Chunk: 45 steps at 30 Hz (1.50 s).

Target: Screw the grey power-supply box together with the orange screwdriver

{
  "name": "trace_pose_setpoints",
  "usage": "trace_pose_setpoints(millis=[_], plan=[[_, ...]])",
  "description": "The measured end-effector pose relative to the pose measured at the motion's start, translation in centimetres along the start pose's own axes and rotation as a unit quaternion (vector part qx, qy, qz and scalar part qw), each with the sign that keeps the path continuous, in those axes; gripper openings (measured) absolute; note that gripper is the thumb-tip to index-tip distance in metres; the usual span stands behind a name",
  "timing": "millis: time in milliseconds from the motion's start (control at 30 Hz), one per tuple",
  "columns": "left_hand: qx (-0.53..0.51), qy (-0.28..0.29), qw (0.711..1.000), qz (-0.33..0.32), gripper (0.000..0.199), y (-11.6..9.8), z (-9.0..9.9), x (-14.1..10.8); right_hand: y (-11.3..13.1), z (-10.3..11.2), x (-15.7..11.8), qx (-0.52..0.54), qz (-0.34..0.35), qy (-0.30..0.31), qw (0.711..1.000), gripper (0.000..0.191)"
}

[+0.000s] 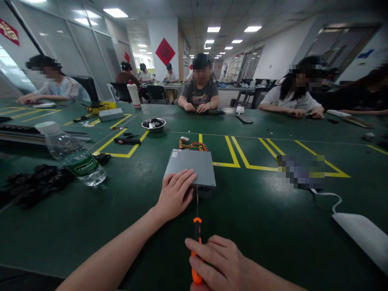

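Note:
A grey metal computer power supply lies flat on the green table, a bundle of coloured cables coming out of its far side. My left hand rests on its near left part, fingers stretched out over the top and the thumb by the near edge. In my right hand is an orange and black screwdriver, gripped by the handle. Its thin shaft points away from me, and the tip meets the near face of the power supply. Whether the tip sits in a screw is too small to tell.
To the left stand a water bottle and a pile of black parts. A metal bowl with small parts is beyond. At right lie a blurred-out device and a white object with a cable. Several people sit around the tables.

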<state>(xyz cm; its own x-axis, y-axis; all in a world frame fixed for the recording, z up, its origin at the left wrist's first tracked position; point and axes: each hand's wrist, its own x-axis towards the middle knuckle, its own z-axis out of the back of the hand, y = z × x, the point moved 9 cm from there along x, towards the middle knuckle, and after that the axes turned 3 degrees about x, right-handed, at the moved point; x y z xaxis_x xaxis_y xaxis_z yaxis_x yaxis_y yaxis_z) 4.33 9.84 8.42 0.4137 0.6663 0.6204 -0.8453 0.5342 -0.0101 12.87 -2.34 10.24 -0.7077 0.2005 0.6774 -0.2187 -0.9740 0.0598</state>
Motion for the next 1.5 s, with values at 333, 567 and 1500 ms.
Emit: trace_pose_setpoints(millis=[333,567,1500], plan=[[-0.023,-0.014,1.000,0.001,0.042,0.2,0.1,0.1,0.1,-0.9,0.4,-0.035,-0.016,0.014,0.999,0.022],[-0.019,-0.019,1.000,0.006,0.043,0.3,0.0,0.0,0.6,-1.9,0.1,0.001,-0.013,-0.002,1.000,0.014],[-0.025,-0.020,0.999,0.031,0.038,0.6,-0.5,0.0,0.5,-1.9,-0.9,-0.029,0.067,0.049,0.996,0.009]])
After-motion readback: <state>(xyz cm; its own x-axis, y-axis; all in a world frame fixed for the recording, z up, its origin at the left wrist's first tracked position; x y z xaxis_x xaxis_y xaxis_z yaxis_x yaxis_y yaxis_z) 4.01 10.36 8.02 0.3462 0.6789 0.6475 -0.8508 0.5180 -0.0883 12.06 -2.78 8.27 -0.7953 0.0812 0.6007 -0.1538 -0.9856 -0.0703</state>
